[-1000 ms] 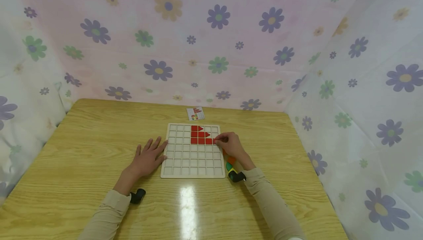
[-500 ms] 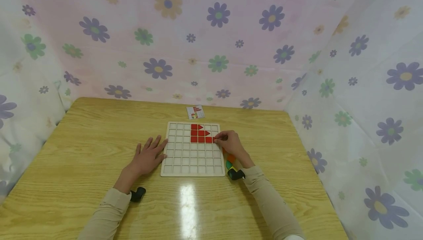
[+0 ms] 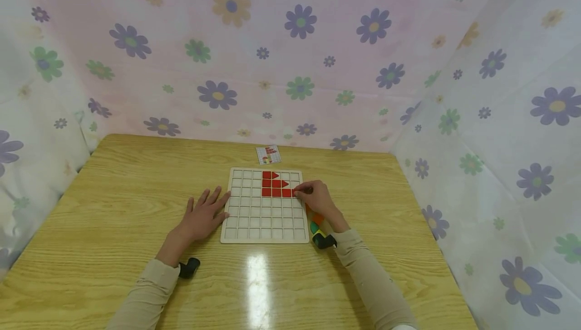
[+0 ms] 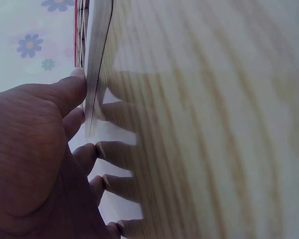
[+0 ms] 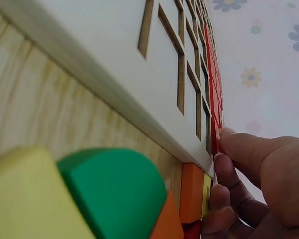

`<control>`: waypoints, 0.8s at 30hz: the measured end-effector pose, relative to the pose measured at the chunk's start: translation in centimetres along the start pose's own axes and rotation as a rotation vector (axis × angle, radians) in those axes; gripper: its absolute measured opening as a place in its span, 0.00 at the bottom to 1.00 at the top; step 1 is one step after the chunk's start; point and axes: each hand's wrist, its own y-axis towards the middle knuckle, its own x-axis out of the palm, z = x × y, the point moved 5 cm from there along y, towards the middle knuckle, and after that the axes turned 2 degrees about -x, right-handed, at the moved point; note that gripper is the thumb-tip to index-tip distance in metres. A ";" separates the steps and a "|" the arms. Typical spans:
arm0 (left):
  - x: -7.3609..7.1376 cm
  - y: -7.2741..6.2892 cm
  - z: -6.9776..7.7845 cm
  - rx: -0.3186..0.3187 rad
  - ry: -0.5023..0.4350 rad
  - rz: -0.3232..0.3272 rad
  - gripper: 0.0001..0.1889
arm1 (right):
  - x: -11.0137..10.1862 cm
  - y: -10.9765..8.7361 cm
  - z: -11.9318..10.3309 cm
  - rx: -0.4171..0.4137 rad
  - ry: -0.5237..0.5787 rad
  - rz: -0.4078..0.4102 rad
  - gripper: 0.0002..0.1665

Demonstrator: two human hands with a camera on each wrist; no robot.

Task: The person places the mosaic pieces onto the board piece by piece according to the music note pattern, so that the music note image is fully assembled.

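A pale wooden grid board [image 3: 265,241] lies on the table. Red pieces [image 3: 272,183] fill cells in its upper three rows, squares with triangle tips ending the top two. My right hand [image 3: 319,200] pinches a small red piece [image 3: 294,193] at the right end of the third row. The right wrist view shows thumb and forefinger on this red piece [image 5: 215,142], its shape partly hidden. With fingers spread, my left hand [image 3: 204,218] rests flat at the board's left edge. Its thumb touches the board's side [image 4: 95,59] in the left wrist view.
A small printed card [image 3: 269,155] lies behind the board. Orange [image 5: 192,191], green [image 5: 114,191] and yellow [image 5: 32,199] blocks lie along the board's right side, partly under my right wrist. Flowered cloth [image 3: 299,88] hangs around the table.
The right hand stays at the end of the third row with the red piece, moving only slightly. The left hand has not moved. The whole view shifts a little.
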 end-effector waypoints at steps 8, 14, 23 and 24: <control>0.0 -0.1 -0.1 -0.001 -0.008 -0.001 0.32 | -0.9 -0.6 0.1 -0.077 -0.024 0.037 0.09; 0.1 -0.1 -0.2 0.003 -0.015 0.004 0.32 | -1.9 -2.0 0.0 -0.081 -0.117 -0.031 0.07; 0.1 0.0 -0.1 0.005 -0.016 0.001 0.32 | -3.0 -3.6 0.7 -0.021 -0.246 -0.158 0.06; 0.1 0.0 -0.2 0.005 -0.016 0.002 0.32 | -3.1 -3.6 0.7 -0.017 -0.245 -0.159 0.07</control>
